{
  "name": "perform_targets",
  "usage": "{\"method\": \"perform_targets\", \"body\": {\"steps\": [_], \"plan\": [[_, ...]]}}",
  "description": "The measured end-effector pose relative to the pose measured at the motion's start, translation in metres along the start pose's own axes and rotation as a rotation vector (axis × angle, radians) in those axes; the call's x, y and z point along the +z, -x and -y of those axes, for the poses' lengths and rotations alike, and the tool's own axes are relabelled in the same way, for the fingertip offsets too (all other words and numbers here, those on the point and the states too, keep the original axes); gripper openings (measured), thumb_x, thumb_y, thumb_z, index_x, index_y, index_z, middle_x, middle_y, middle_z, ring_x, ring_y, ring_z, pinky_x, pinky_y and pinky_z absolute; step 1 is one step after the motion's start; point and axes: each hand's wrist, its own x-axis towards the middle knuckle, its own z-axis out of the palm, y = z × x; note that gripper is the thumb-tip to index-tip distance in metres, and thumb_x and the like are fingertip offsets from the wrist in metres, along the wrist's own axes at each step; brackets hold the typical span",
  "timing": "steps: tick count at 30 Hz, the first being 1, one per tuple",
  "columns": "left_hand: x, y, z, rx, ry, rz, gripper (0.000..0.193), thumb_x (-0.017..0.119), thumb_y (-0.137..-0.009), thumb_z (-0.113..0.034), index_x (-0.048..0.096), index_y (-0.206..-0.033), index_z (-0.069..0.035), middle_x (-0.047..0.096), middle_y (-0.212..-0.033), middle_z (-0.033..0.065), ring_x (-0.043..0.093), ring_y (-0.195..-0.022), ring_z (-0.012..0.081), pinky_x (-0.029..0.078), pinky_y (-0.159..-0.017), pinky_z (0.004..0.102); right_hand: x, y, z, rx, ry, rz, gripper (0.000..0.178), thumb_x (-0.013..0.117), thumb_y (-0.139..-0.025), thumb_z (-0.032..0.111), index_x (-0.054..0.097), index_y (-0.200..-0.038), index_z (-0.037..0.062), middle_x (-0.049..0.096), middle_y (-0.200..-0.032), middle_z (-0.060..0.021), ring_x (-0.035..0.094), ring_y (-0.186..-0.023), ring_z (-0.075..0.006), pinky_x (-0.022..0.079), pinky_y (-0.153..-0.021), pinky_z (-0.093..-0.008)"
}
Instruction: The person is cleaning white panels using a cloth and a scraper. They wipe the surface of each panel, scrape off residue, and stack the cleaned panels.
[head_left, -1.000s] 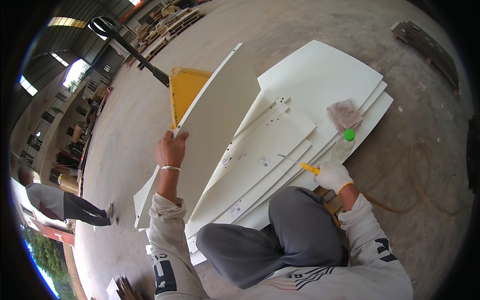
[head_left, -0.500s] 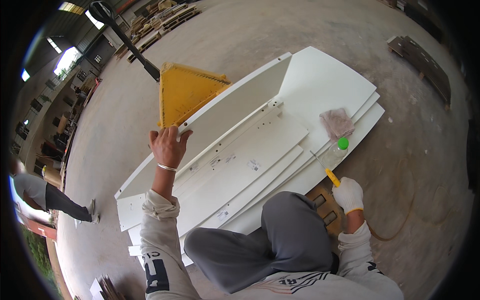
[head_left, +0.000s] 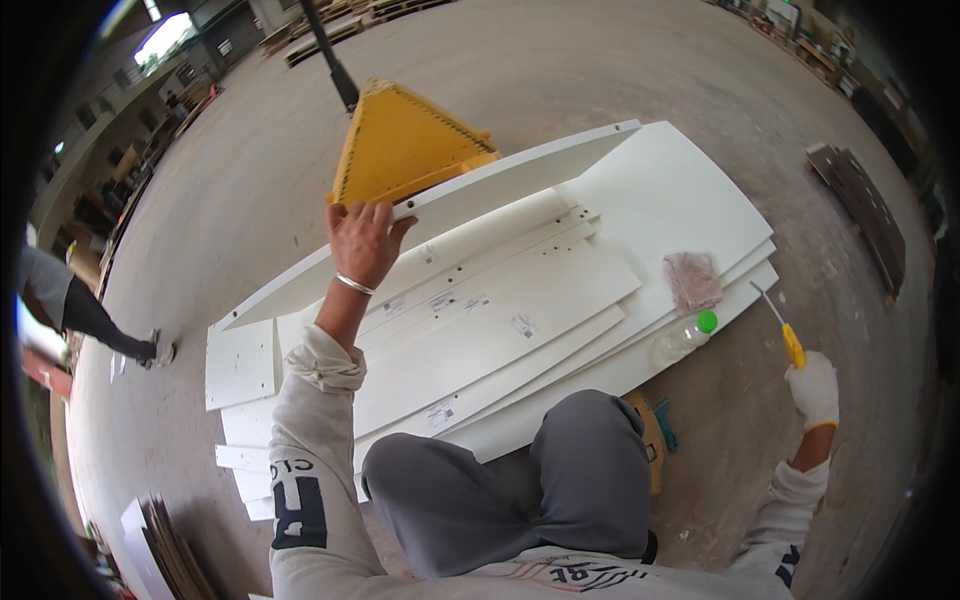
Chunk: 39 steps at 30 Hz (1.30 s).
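My bare left hand [head_left: 366, 243] is closed over the top edge of an upright white panel [head_left: 520, 172], thumb on the near side. That panel stands along the far side of a stack of flat white boards [head_left: 470, 325] with small holes and stickers. Out to the right, over the floor, my gloved right hand [head_left: 815, 390] is wrapped round the yellow handle of a screwdriver [head_left: 792, 343], its thin metal shaft pointing up and left. A folded pinkish cloth [head_left: 692, 281] and a clear bottle with a green cap [head_left: 683, 338] lie on the boards' right end.
A yellow pallet jack [head_left: 410, 145] stands just behind the upright panel. Dark boards [head_left: 858, 215] lie on the floor at right. A teal tool [head_left: 666, 425] rests beside wood near my knee. Another person [head_left: 95, 315] is at the far left. More panels [head_left: 165, 545] sit lower left.
My right hand has swung right, carrying the screwdriver away from the boards and out over the floor. My left hand stays on the panel's edge. The whole view has shifted and turned somewhat.
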Motion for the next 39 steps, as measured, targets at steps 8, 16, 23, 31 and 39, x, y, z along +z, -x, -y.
{"method": "perform_targets", "body": {"steps": [8,16,23,31,39], "plan": [[-0.014,0.082,-0.061,-0.081,0.137,0.229,0.025,0.082,-0.078,-0.025,0.06,-0.08,-0.013,0.057,-0.078,0.0031,0.06,-0.082,0.0226,0.041,-0.081,0.0429,0.017,0.046,0.156,-0.315,-0.246,0.364,0.015,0.071,-0.084,0.016,0.074,-0.092,0.0035,0.073,-0.087,-0.0207,0.071,-0.088,-0.0412,0.054,-0.079,-0.0498],[-0.011,0.189,-0.128,0.121,0.233,0.514,0.011,0.068,-0.086,-0.019,0.059,-0.086,-0.012,0.056,-0.084,0.0044,0.059,-0.083,0.0209,0.043,-0.083,0.0407,0.034,0.029,0.18,-0.421,-0.128,0.372,0.015,0.07,-0.088,0.018,0.076,-0.09,0.0041,0.074,-0.085,-0.019,0.072,-0.086,-0.0392,0.055,-0.078,-0.0481],[-0.024,0.218,-0.15,-0.237,0.502,0.532,0.031,0.071,-0.094,-0.032,0.067,-0.115,-0.01,0.065,-0.128,0.01,0.057,-0.127,0.0281,0.039,-0.115,0.0524,0.06,0.029,0.221,-0.548,0.017,0.496,0.026,0.07,-0.088,0.027,0.075,-0.091,0.0012,0.073,-0.086,-0.022,0.071,-0.087,-0.0413,0.055,-0.078,-0.0493],[-0.049,0.292,-0.131,-0.594,0.247,0.707,0.053,0.061,-0.102,-0.034,0.052,-0.153,-0.022,0.036,-0.169,0.0097,0.026,-0.159,0.0313,0.017,-0.128,0.061,0.084,0.022,0.297,-0.828,0.292,0.733,0.045,0.068,-0.091,0.044,0.074,-0.09,-0.0003,0.072,-0.08,-0.0248,0.072,-0.08,-0.0418,0.055,-0.073,-0.0514],[-0.081,0.347,-0.047,-0.91,-0.005,0.758,0.062,0.053,-0.105,-0.04,0.041,-0.16,-0.013,0.032,-0.171,0.012,0.022,-0.16,0.0376,0.011,-0.128,0.0629,0.094,0.055,0.379,-0.807,0.031,0.809,0.026,0.061,-0.09,0.024,0.071,-0.091,-0.0008,0.067,-0.065,-0.0118,0.063,-0.05,-0.0246,0.053,-0.054,-0.0395]]}}
